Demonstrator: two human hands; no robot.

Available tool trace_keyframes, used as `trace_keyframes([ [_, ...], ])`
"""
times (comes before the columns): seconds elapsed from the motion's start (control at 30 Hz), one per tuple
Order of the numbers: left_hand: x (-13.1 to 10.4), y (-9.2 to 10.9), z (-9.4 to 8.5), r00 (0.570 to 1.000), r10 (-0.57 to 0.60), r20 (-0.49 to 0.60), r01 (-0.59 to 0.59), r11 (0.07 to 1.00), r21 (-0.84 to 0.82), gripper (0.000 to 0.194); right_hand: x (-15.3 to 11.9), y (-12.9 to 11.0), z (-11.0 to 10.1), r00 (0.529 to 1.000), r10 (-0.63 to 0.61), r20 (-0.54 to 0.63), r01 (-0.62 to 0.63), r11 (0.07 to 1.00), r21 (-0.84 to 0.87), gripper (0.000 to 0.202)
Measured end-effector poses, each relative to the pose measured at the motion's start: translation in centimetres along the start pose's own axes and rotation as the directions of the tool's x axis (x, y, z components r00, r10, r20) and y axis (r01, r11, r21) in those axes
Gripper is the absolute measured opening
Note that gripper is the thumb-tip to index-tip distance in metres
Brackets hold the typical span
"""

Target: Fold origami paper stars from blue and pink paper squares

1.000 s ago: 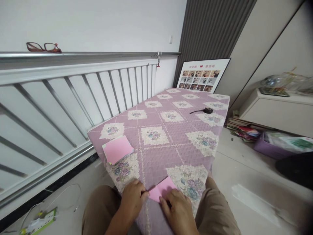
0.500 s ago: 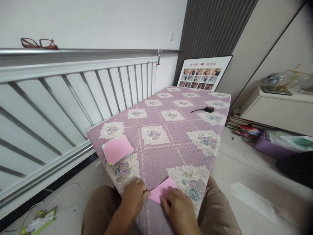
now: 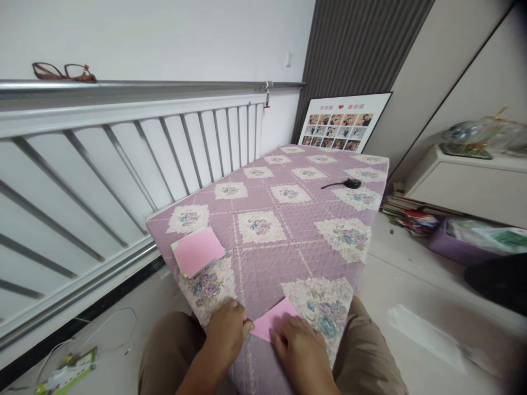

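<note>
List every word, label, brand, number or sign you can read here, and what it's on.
No words, brands or numbers can be read.
Framed photo board: a red heart is clear; the red characters on either side of it are too blurred.
Stacked books and papers on the floor: any print is too blurred.
Pink sheet in front, and pink paper atop the pile: no writing visible.

Tablecloth [image 3: 272, 269]: mauve, cream diamonds, purple-blue flower bunches. Paper [image 3: 274, 321], 6 o'clock: plain pink. Paper stack [image 3: 198, 252], 8 o'clock: pink top, yellow-green corners. Radiator [image 3: 111, 175], 9 o'clock: white. Trousers [image 3: 366, 351], 5 and 7 o'clock: plain tan.
</note>
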State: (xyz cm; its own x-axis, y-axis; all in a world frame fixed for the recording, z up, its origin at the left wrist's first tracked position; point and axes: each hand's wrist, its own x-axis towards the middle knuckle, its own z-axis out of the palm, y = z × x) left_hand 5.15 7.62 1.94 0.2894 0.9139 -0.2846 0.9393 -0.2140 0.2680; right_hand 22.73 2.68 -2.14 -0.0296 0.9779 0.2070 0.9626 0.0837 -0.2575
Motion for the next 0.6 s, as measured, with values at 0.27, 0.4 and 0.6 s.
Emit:
trace_keyframes([
  [0.27, 0.0, 0.0, 0.5, 1.0, 0.001, -0.019, 0.0, 0.999, 0.032, 0.018, 0.1, -0.2, -0.1, 1.0, 0.018, 0.021, -0.017, 1.0, -0.005, 0.014],
  [0.4, -0.4, 0.0, 0.6, 0.999, -0.008, -0.053, 0.009, 1.0, 0.007, 0.015, 0.2, -0.4, -0.6, 0.999, 0.023, 0.039, -0.022, 1.0, -0.009, 0.014],
  [0.6, -0.8, -0.6, 1.5, 0.992, 0.033, -0.119, -0.04, 0.998, -0.055, 0.008, 0.2, -0.5, -1.3, 1.0, -0.002, 0.029, 0.002, 1.0, -0.009, 0.014],
])
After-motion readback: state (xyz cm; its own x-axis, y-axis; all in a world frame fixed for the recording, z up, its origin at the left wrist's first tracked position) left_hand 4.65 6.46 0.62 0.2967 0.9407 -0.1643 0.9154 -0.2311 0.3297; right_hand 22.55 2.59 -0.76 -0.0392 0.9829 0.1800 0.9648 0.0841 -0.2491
